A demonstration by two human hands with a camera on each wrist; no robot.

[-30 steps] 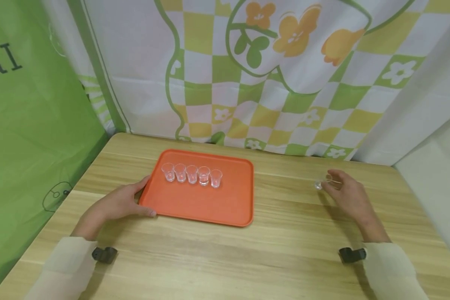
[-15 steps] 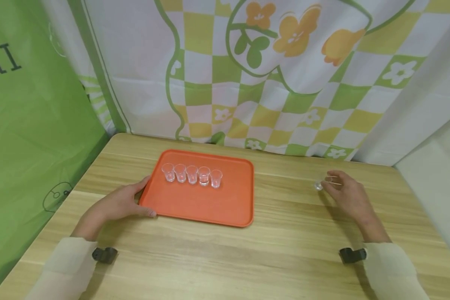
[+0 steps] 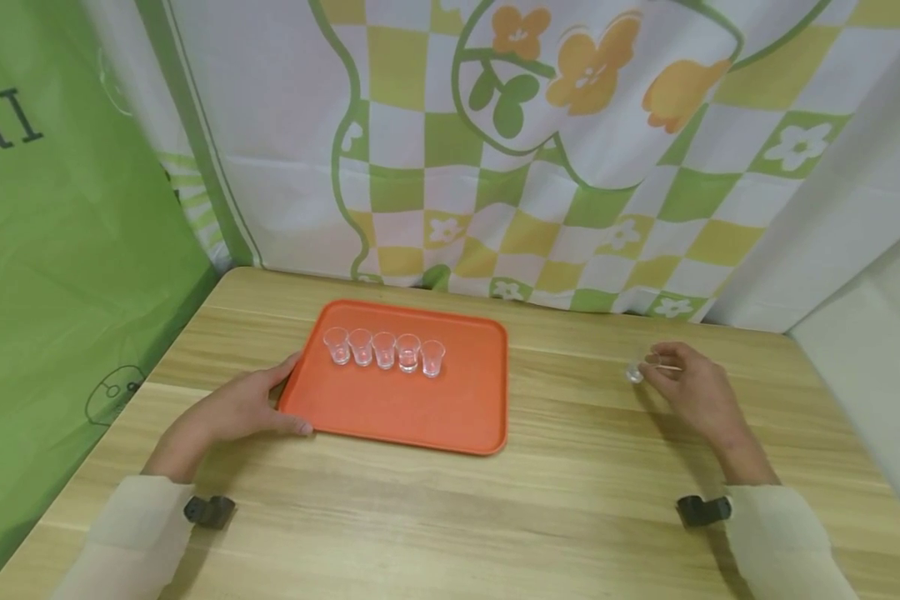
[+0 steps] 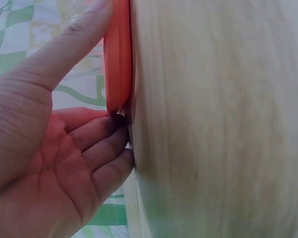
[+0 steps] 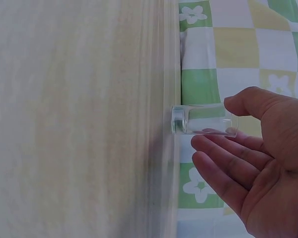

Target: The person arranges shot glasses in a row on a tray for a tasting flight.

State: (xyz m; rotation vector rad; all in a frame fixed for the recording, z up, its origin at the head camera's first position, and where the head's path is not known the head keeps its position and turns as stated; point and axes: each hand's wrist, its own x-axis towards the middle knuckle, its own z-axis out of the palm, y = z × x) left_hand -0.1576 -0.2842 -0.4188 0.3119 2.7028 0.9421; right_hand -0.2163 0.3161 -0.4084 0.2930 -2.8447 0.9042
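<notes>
An orange-red tray (image 3: 397, 417) lies on the table, bearing a row of several small clear shot glasses (image 3: 385, 350) toward its far left. My left hand (image 3: 243, 402) grips the tray's near left corner, thumb along the front rim and fingers at the left edge. In the left wrist view the fingertips (image 4: 114, 171) are low beside the tray's rim. Off to the right, my right hand (image 3: 693, 392) pinches another clear shot glass (image 5: 203, 120) near its rim between thumb and fingers. That glass is upright, its thick base right at the tabletop.
The wooden table (image 3: 420, 525) reaches a checked, flowered curtain (image 3: 525, 208) at its far edge. A green cloth (image 3: 67, 250) hangs on the left side. Each sleeve cuff has a small black device (image 3: 210, 511) on it.
My right hand and its shot glass have shifted very slightly left and nearer. The left hand, the tray and the row of glasses look the same.
</notes>
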